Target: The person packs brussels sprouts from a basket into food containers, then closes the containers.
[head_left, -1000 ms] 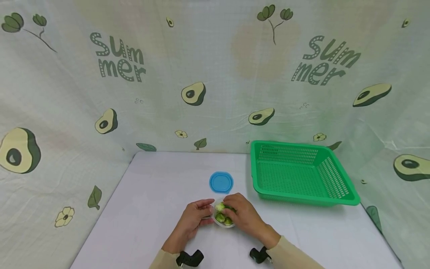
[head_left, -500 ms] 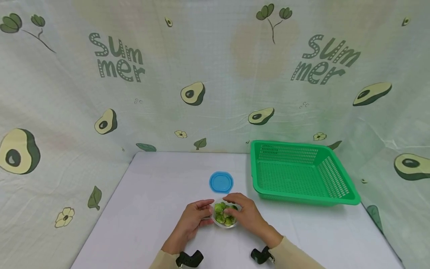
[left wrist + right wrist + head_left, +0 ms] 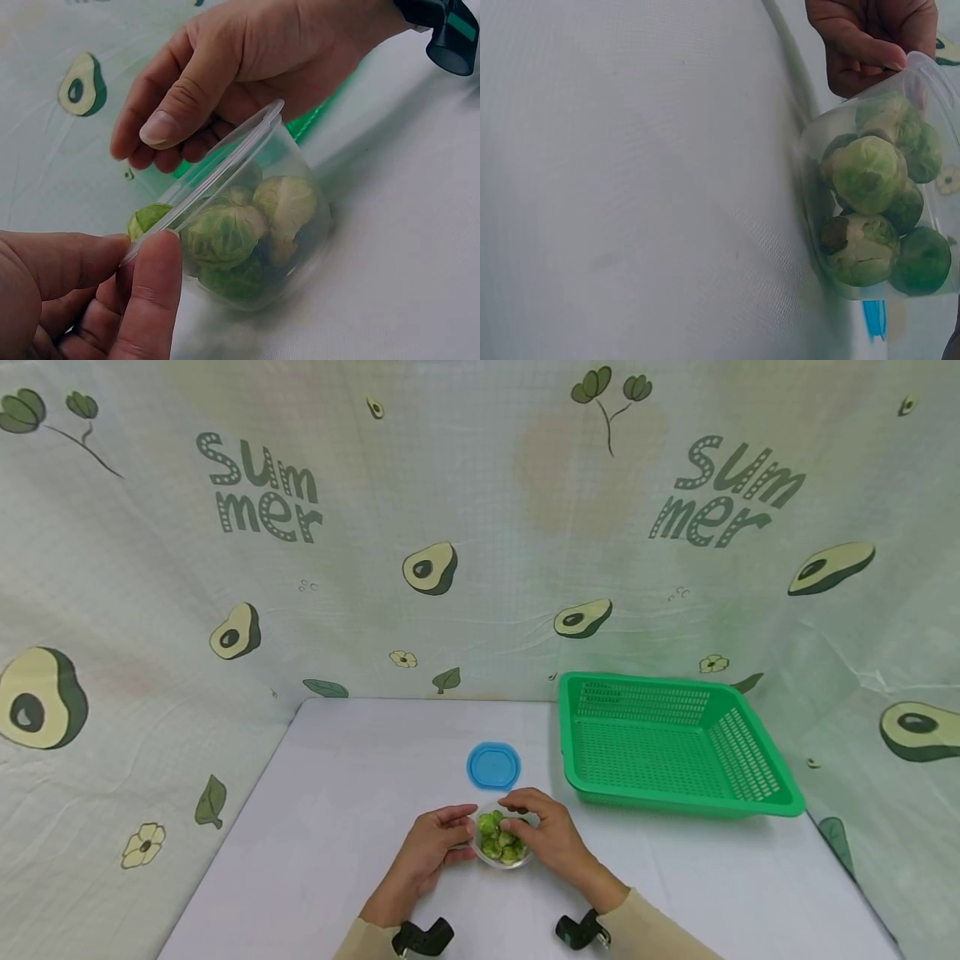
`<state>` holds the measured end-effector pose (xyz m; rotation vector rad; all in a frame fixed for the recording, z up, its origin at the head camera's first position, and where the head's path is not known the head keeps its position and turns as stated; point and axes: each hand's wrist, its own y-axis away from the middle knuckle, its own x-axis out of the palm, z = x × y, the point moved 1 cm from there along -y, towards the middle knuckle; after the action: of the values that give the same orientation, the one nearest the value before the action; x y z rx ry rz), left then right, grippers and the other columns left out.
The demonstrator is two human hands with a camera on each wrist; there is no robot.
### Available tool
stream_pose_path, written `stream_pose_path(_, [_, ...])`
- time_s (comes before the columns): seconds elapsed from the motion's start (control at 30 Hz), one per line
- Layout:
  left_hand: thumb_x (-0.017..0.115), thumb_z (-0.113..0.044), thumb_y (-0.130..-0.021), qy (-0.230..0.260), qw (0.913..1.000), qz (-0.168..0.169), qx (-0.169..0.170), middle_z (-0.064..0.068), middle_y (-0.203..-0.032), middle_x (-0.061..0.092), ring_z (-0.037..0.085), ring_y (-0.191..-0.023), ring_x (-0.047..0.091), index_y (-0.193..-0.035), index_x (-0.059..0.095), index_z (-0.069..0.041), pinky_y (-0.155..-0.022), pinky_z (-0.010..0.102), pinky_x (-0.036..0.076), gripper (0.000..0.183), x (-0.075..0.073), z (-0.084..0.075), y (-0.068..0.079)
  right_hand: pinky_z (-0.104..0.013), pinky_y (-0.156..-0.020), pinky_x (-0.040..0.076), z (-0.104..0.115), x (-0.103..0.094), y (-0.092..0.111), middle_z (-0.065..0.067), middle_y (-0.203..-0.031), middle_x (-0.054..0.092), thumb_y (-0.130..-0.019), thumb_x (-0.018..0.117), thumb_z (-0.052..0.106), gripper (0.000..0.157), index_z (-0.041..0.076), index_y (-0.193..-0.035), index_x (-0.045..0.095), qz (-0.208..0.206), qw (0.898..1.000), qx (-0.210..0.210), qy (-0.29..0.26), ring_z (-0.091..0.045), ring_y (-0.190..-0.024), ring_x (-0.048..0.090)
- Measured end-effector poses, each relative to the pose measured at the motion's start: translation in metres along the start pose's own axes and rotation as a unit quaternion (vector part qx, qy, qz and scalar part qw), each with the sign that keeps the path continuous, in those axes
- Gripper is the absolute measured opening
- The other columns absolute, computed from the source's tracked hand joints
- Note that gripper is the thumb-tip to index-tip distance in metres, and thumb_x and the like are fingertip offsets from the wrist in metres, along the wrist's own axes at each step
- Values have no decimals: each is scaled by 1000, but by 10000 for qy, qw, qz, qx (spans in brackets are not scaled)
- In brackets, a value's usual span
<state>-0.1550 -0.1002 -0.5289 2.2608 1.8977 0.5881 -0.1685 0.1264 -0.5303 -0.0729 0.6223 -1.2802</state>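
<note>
A clear plastic container [image 3: 304,169] with several Brussels sprouts [image 3: 870,176] in it stands on the white table in front of me. My left hand [image 3: 432,847] pinches its rim from the left, thumb on one side and fingers on the other, as the left wrist view shows. Over the opposite side of the opening is my right hand [image 3: 551,837], thumb and fingers loosely bent above the sprouts. No sprout shows between its fingers [image 3: 161,129] in the left wrist view.
Just behind the container lies a blue lid [image 3: 493,766] on the table. A green perforated basket [image 3: 682,802] stands at the back right. Behind the table [image 3: 360,760] hangs a cloth [image 3: 480,485] printed with avocados.
My right hand has drawn back slightly from the sprouts, and more of them show in the container. The left hand has stayed at the rim; lid and basket have not moved.
</note>
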Motion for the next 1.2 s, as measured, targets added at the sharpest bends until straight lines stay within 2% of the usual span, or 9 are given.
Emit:
stream_pose_path(0.23, [68, 2, -97, 4, 10000, 15, -11, 4, -103, 64, 11, -87, 67, -145, 58, 7, -72, 27, 65, 49, 0, 0, 0, -35, -92, 59, -1, 0, 1, -6, -118, 74, -94, 79, 11, 25, 10, -118, 77, -106, 9995, 176, -224, -21, -104, 67])
stream_pose_path(0.3, [68, 2, -97, 3, 10000, 25, -1, 4, -103, 64, 11, -87, 67, -145, 58, 8, -72, 27, 65, 49, 0, 0, -1, -36, -93, 59, -1, 0, 1, -11, -118, 74, -94, 79, 10, 26, 12, -120, 77, -107, 9992, 229, -306, -22, -105, 66])
stream_pose_path(0.47, [69, 1, -97, 18, 10000, 58, 27, 4, -103, 64, 11, -87, 67, -144, 58, 8, -72, 27, 65, 49, -1, 1, -2, -36, -92, 59, -2, -1, 0, -25, -118, 70, -93, 79, 7, 30, 10, -123, 75, -111, 9979, 258, -579, -28, -105, 66])
stream_pose_path(0.6, [69, 1, -97, -2, 10000, 89, 40, 4, -103, 64, 11, -87, 67, -145, 58, 8, -72, 27, 65, 49, -2, 1, -3, -31, -92, 59, -2, -1, 0, -22, -117, 71, -93, 79, 5, 30, 8, -123, 75, -169, 9966, 231, -771, -25, -105, 67])
stream_pose_path(0.77, [69, 1, -97, -32, 9999, 119, 44, 3, -102, 64, 11, -88, 67, -145, 58, 8, -72, 27, 65, 49, -3, -1, -3, -28, -92, 58, -2, -1, 0, -26, -116, 70, -93, 77, 2, 29, 4, -122, 75, -207, 9963, 147, -825, -27, -104, 68])
stream_pose_path(0.87, [69, 1, -97, -53, 9999, 132, 36, 3, -102, 65, 11, -88, 67, -145, 58, 8, -72, 27, 65, 49, -3, -1, -3, -26, -91, 58, 0, -2, -2, -29, -115, 69, -94, 76, -1, 28, 5, -121, 75, -230, 9963, 330, -765, -22, -101, 68])
stream_pose_path(1.03, [69, 0, -97, -106, 9998, 140, 10, 3, -102, 65, 11, -88, 68, -144, 58, 7, -71, 27, 65, 49, -4, -1, -4, -24, -88, 57, 5, -5, -6, -23, -116, 70, -95, 75, 1, 28, 7, -122, 75, -182, 9953, 817, -479, -10, -97, 65])
stream_pose_path(1.2, [70, -1, -97, -148, 9998, 155, 11, 3, -102, 66, 11, -88, 68, -144, 59, 6, -72, 28, 65, 49, -5, 0, -6, -24, -85, 56, 9, -9, -11, -21, -122, 69, -98, 75, 8, 31, 6, -128, 73, -7, 9937, 1073, -308, -13, -99, 64])
